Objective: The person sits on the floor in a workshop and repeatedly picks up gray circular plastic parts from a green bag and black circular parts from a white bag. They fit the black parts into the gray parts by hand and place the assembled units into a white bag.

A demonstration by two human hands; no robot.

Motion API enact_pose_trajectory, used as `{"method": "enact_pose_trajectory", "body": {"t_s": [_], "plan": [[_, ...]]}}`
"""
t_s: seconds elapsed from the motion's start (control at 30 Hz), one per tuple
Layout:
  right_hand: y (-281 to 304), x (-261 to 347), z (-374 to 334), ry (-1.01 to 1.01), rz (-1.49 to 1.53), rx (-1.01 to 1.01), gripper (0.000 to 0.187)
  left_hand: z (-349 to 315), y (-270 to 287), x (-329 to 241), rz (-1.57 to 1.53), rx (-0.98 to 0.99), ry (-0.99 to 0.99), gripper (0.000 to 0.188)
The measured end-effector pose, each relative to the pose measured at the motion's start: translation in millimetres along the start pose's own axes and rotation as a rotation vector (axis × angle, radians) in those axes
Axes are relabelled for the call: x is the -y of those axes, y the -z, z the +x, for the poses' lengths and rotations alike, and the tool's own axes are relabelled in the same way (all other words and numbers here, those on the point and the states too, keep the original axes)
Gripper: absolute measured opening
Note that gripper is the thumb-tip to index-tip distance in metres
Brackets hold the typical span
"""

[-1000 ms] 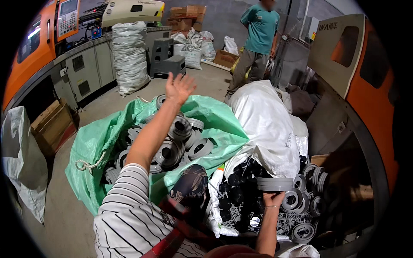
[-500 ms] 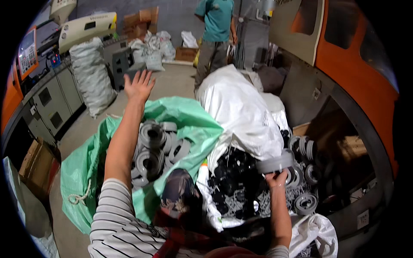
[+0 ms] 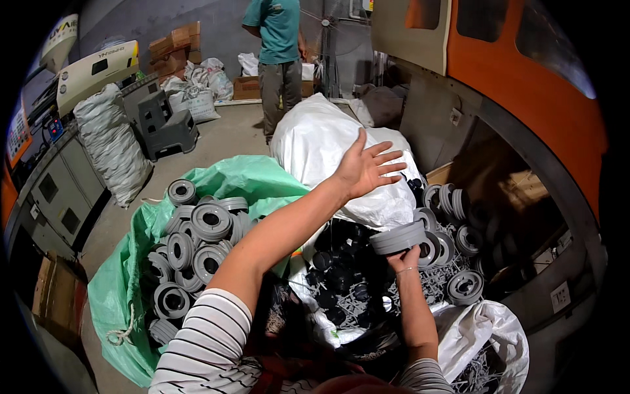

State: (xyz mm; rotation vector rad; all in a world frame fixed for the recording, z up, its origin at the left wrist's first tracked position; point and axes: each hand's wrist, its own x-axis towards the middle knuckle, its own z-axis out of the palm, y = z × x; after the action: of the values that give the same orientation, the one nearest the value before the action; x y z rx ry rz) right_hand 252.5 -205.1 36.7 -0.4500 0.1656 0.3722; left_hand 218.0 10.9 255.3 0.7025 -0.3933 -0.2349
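Observation:
My left hand [image 3: 369,169] is in the air over the white sack [image 3: 308,141], its fingers spread and nothing in it. Lower right, my right hand [image 3: 403,258] grips a grey plastic ring [image 3: 398,238] from below, its thumb and fingers partly hidden by the part. More grey rings [image 3: 435,249] lie just right of that hand. Beneath it is a heap of black plastic parts [image 3: 341,272] mixed with thin grey sprues [image 3: 430,282]. At left, a green woven sack [image 3: 118,289] holds a pile of similar grey rings [image 3: 211,221].
An open white sack [image 3: 505,328] of grey scraps sits at lower right. An orange and grey machine [image 3: 518,72] borders the right side. A person in a green shirt [image 3: 279,33] stands at the back. A grey step stool [image 3: 165,125] and tall white sack [image 3: 111,141] stand left.
My left hand has swung from over the green sack rightward to above the white sack. My right hand keeps the grey ring in about the same place. The view has shifted to the right.

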Motion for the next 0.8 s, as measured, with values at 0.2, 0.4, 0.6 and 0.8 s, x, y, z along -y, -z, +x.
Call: {"method": "enact_pose_trajectory", "body": {"t_s": [0.2,0.4,0.6,0.8], "plan": [[-32.1,-7.2,-14.5,-0.035,0.006,-0.073,0.043,-33.4,96.2,50.6,0.193,-0.353,0.171,0.084],[-18.6,-28.3,-14.8,-0.226,-0.226,0.064,0.041,-107.6,162.9,105.6,0.345,-0.603,0.415,0.068],[-24.1,-52.1,-29.9,-0.02,-1.121,0.117,0.043,-124.8,119.7,123.5,0.189,-0.246,0.317,0.055],[-13.1,-66.3,-34.7,0.446,-1.717,0.175,0.069,-131.2,110.5,142.8,0.377,-0.433,0.295,0.046]]}}
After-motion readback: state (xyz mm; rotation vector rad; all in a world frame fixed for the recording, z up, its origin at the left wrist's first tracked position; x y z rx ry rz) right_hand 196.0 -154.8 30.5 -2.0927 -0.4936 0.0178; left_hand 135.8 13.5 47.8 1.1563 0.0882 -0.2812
